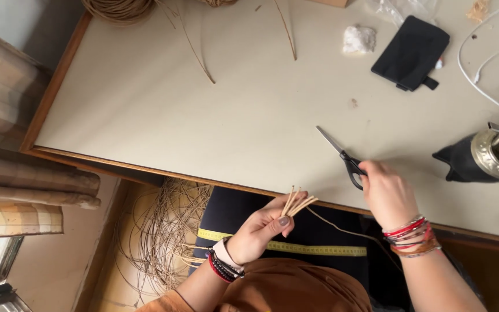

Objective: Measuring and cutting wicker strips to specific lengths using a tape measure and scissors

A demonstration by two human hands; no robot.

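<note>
Cane strands, pale tan and bunched, sit pinched in the left hand at lower centre; right hand grips black-handled scissors near the table edge, bare tabletop stretching upper left.

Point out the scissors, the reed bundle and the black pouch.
scissors (pixel 342 155): head view, at the blade pivot.
reed bundle (pixel 297 203): head view, on the cut ends above the fingers.
black pouch (pixel 411 52): head view, middle of its flat face.
</note>
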